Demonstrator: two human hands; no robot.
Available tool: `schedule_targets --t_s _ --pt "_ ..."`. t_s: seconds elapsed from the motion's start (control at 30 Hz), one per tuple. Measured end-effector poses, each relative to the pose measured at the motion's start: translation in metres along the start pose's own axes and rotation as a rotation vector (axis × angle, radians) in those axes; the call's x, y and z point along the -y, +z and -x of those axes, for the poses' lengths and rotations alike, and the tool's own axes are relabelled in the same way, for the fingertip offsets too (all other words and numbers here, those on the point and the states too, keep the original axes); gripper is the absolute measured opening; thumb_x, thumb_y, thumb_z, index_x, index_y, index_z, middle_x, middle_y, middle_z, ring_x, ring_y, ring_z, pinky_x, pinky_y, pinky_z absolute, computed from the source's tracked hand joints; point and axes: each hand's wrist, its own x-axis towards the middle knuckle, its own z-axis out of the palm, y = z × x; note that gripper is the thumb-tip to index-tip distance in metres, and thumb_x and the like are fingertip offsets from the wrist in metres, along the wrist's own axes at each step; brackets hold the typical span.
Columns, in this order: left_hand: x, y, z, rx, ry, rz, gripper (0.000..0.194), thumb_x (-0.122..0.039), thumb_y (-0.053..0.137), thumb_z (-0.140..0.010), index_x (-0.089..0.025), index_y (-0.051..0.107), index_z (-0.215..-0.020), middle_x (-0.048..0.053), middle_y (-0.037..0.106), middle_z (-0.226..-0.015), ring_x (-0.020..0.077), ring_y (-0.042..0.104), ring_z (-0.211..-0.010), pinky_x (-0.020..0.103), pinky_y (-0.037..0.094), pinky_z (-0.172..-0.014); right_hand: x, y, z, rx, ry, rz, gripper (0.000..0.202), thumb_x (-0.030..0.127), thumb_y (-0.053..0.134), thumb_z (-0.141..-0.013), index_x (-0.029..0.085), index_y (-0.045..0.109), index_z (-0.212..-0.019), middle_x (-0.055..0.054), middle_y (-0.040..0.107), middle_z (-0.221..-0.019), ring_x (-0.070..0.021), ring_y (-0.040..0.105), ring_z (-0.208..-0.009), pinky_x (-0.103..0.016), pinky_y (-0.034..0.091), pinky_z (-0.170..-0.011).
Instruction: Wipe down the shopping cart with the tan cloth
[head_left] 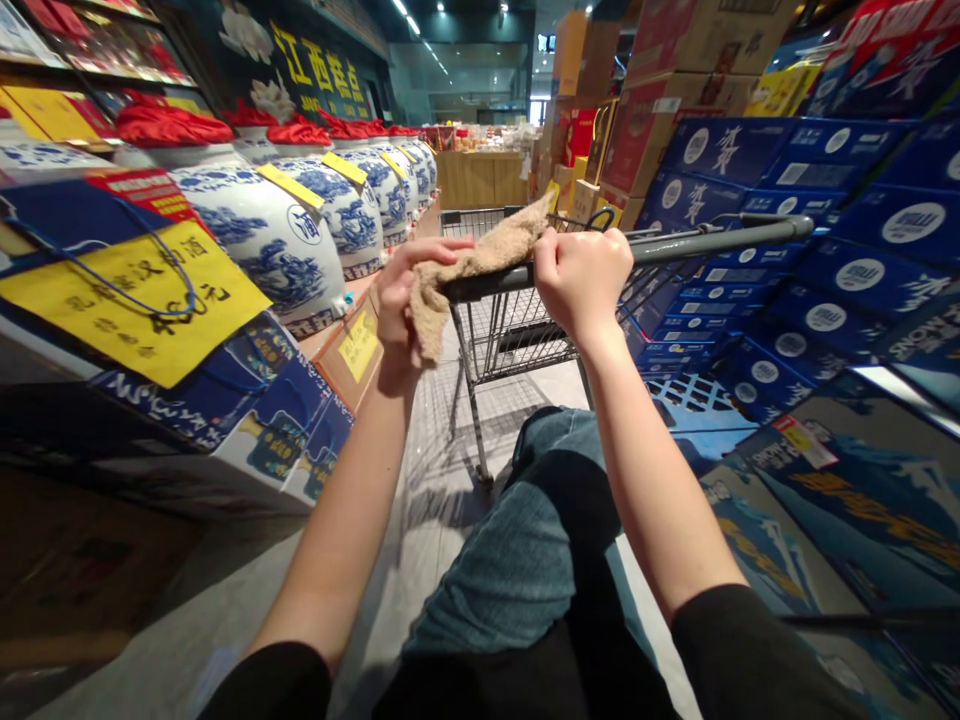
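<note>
A metal shopping cart [517, 330] stands in front of me, its dark grey handle [697, 243] running across the view. My right hand [583, 280] is wrapped round the handle near its middle. A tan, fluffy cloth [480, 258] lies over the left part of the handle and hangs down at its left end. My left hand [405, 305] holds the cloth at that end, fingers curled round it, the thumb side partly hidden. The cloth's far end reaches up beside my right hand.
Blue-and-white jars [255, 235] with red covers line the left, behind a boxed display with a yellow price sign [142, 300]. Stacked blue boxes [832, 270] and a blue plastic pallet [694, 400] stand on the right. A wooden counter [480, 178] is ahead.
</note>
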Motion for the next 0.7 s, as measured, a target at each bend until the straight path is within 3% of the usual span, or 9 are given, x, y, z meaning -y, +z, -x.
schedule_targets --t_s 0.07,0.17,0.23,0.3,0.4,0.47,0.63,0.7 --pt "-0.009 -0.001 0.000 0.094 -0.084 0.137 0.045 -0.062 0.050 -0.089 -0.026 0.079 -0.087 0.004 0.078 -0.106 0.0296 0.066 -0.117 0.050 0.045 -0.114 -0.001 0.001 0.000 -0.012 -0.011 0.000 0.061 0.040 0.022 -0.106 0.017 0.073 -0.081 -0.010 0.072 -0.075 -0.0243 0.067 -0.086 -0.047 0.041 -0.094" --pt "-0.010 0.001 -0.004 0.074 -0.174 0.118 0.057 -0.064 0.039 -0.097 -0.027 0.079 -0.082 0.004 0.077 -0.090 0.0248 0.070 -0.090 0.046 0.054 -0.091 -0.001 0.002 -0.001 -0.003 -0.003 0.016 0.065 0.043 0.019 -0.107 0.016 0.073 -0.081 -0.011 0.074 -0.079 -0.0252 0.068 -0.088 -0.048 0.041 -0.094" --pt "-0.003 0.008 -0.006 0.075 -0.032 -0.141 0.051 -0.063 0.045 -0.098 -0.028 0.078 -0.083 0.005 0.071 -0.084 0.0232 0.065 -0.082 0.043 0.052 -0.082 -0.002 0.003 -0.001 0.004 0.001 0.024 0.068 0.045 0.017 -0.107 0.015 0.073 -0.082 -0.012 0.074 -0.080 -0.0255 0.068 -0.089 -0.048 0.041 -0.094" --pt "0.006 0.019 -0.004 0.035 0.190 -0.394 0.042 -0.057 0.051 -0.099 -0.027 0.076 -0.082 0.006 0.066 -0.083 0.0239 0.061 -0.085 0.043 0.048 -0.083 -0.004 0.004 -0.002 0.000 -0.010 0.025 0.071 0.047 0.015 -0.108 0.015 0.073 -0.082 -0.012 0.074 -0.080 -0.0258 0.069 -0.091 -0.048 0.041 -0.095" --pt "0.018 0.030 -0.005 -0.073 0.336 -0.461 0.047 -0.056 0.047 -0.101 -0.026 0.070 -0.072 0.005 0.060 -0.074 0.0245 0.058 -0.078 0.043 0.045 -0.079 -0.007 0.004 -0.003 0.004 -0.026 0.040 0.074 0.049 0.013 -0.108 0.015 0.074 -0.084 -0.012 0.074 -0.080 -0.0264 0.069 -0.093 -0.048 0.041 -0.095" --pt "0.021 0.030 -0.013 -0.009 0.296 -0.368 0.055 -0.062 0.043 -0.100 -0.026 0.069 -0.068 0.005 0.058 -0.067 0.0234 0.056 -0.068 0.042 0.042 -0.070 -0.007 0.003 -0.003 0.022 -0.026 0.055 0.074 0.049 0.013 -0.108 0.015 0.074 -0.085 -0.012 0.074 -0.081 -0.0265 0.069 -0.094 -0.048 0.041 -0.096" --pt "0.013 0.018 -0.046 0.311 0.054 -0.257 0.057 -0.060 0.048 -0.096 -0.023 0.070 -0.060 0.004 0.058 -0.053 0.0175 0.048 -0.050 0.037 0.035 -0.055 -0.005 -0.001 -0.002 0.044 -0.021 0.061 0.073 0.049 0.014 -0.108 0.014 0.074 -0.084 -0.012 0.075 -0.081 -0.0256 0.069 -0.093 -0.048 0.041 -0.095" --pt "0.010 0.019 -0.043 0.286 -0.005 -0.259 0.062 -0.060 0.042 -0.099 -0.023 0.068 -0.057 0.004 0.056 -0.051 0.0168 0.047 -0.050 0.037 0.035 -0.054 -0.003 -0.002 -0.002 0.047 -0.006 0.060 0.072 0.048 0.014 -0.108 0.014 0.073 -0.084 -0.012 0.075 -0.082 -0.0256 0.069 -0.092 -0.048 0.041 -0.096"
